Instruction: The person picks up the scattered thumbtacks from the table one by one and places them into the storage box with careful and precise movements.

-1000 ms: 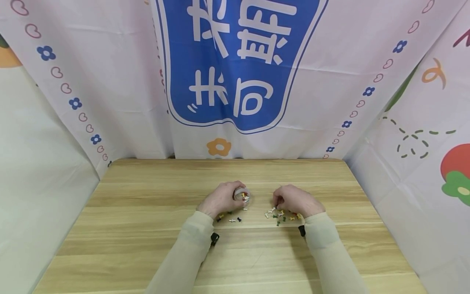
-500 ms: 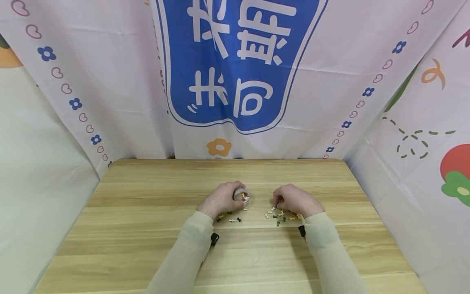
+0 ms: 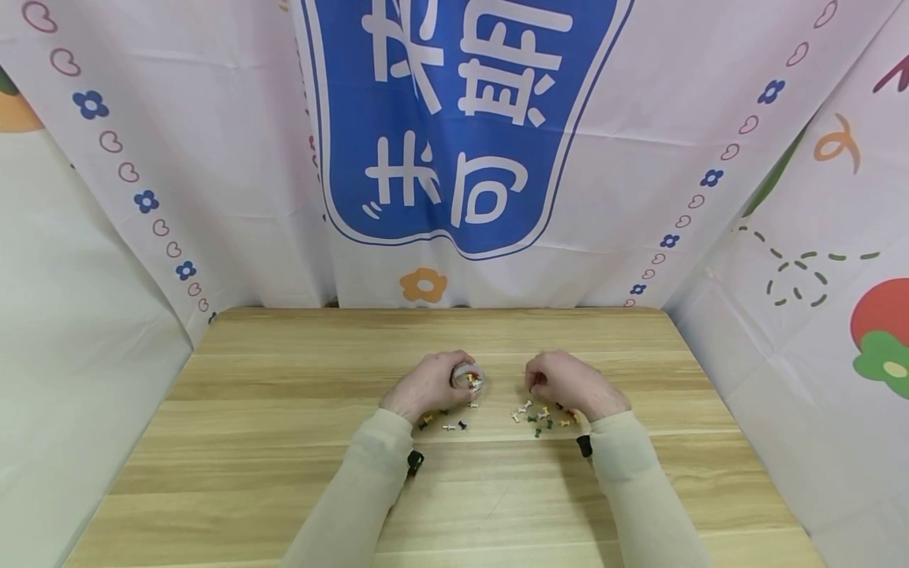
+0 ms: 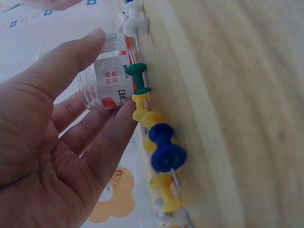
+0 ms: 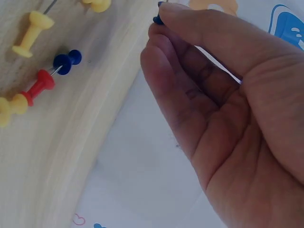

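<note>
Our left hand (image 3: 424, 385) is curled round the clear jar (image 4: 112, 78), some pins (image 3: 473, 380) sitting inside. Our right hand (image 3: 568, 384), fingers mostly closed up, pinches a blue pin (image 5: 157, 20) at its fingertips. Loose pins (image 5: 39, 87) litter the tabletop (image 3: 497, 497) just nearside of both hands.
</note>
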### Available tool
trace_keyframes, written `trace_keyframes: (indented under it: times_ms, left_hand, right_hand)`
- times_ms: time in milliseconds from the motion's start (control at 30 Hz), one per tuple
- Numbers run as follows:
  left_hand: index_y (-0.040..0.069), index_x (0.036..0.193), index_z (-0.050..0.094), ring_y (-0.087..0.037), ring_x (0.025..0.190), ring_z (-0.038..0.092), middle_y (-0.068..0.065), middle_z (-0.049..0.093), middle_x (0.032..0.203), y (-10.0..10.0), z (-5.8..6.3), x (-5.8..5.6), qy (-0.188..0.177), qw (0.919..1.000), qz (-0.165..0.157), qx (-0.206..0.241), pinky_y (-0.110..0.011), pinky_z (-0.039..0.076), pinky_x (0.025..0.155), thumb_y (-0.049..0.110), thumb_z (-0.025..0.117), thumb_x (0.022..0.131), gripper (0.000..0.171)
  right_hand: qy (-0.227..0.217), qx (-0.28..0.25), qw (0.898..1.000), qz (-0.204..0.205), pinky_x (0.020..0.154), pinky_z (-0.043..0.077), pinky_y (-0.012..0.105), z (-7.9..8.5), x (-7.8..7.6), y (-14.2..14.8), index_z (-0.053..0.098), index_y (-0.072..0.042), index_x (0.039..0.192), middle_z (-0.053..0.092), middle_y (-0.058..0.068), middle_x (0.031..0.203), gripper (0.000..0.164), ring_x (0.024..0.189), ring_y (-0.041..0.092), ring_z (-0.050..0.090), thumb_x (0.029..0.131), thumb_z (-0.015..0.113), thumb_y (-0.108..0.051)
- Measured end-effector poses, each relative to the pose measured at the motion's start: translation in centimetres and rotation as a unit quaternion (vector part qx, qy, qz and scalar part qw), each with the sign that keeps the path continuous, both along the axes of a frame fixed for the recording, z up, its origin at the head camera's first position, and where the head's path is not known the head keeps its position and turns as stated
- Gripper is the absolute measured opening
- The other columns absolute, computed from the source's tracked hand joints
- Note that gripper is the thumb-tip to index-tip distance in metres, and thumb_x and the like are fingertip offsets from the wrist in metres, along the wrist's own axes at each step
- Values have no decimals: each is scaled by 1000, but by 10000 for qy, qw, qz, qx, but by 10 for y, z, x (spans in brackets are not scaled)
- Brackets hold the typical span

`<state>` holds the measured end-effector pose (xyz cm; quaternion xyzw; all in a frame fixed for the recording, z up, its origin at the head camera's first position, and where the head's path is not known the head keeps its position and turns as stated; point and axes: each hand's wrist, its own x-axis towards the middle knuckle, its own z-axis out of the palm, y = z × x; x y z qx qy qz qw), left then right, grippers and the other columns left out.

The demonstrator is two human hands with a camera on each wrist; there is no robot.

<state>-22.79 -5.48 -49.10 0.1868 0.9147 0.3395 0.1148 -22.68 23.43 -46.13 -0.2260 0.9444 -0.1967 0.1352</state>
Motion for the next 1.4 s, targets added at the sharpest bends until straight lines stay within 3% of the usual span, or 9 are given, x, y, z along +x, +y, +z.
trace_keyframes:
  times_ms: [333, 533, 767, 1067, 1400]
  left_hand:
    - [12, 142, 77, -26, 117, 77, -9, 84, 133, 0, -1, -1, -6, 10000, 9, 4, -51, 66, 110, 20, 95, 100, 47]
    - [12, 143, 77, -26, 116, 77, -10, 84, 133, -1, -1, -2, 2, 10000, -2, 14, -50, 66, 109, 20, 96, 100, 47]
    - [12, 142, 77, -25, 114, 77, -9, 84, 130, -1, -1, -2, 57, 10000, -12, -13, -50, 66, 108, 21, 96, 100, 47]
    - [12, 141, 77, -24, 112, 76, -9, 84, 129, -1, -1, -1, 138, 9999, -45, -61, -50, 66, 106, 20, 95, 100, 46]
    - [12, 142, 77, -25, 112, 77, -9, 84, 128, -1, -2, -2, 187, 9998, -102, -59, -51, 66, 108, 19, 94, 100, 46]
  right_hand:
    - [722, 17, 9972, 174, 92, 68, 40, 7, 1, -9, 86, -9, 102, 83, 0, 102, 17, 96, 14, 74, 103, 77, 6]
    - [1200, 32, 9926, 162, 95, 70, 40, 9, 5, -18, 86, -6, 107, 84, 5, 106, 6, 101, 18, 79, 106, 83, -1]
    - [1788, -129, 9837, 158, 94, 71, 41, 4, 8, -31, 86, -7, 106, 83, 5, 105, 6, 100, 20, 79, 105, 83, -1]
    - [1880, -283, 9816, -191, 99, 71, 42, 4, 16, -52, 86, -5, 113, 85, 8, 113, 10, 108, 27, 81, 104, 86, -2]
    - [2018, -683, 9752, -600, 99, 71, 44, -6, 23, -76, 87, -6, 109, 85, 9, 111, 8, 106, 28, 81, 102, 88, -2]
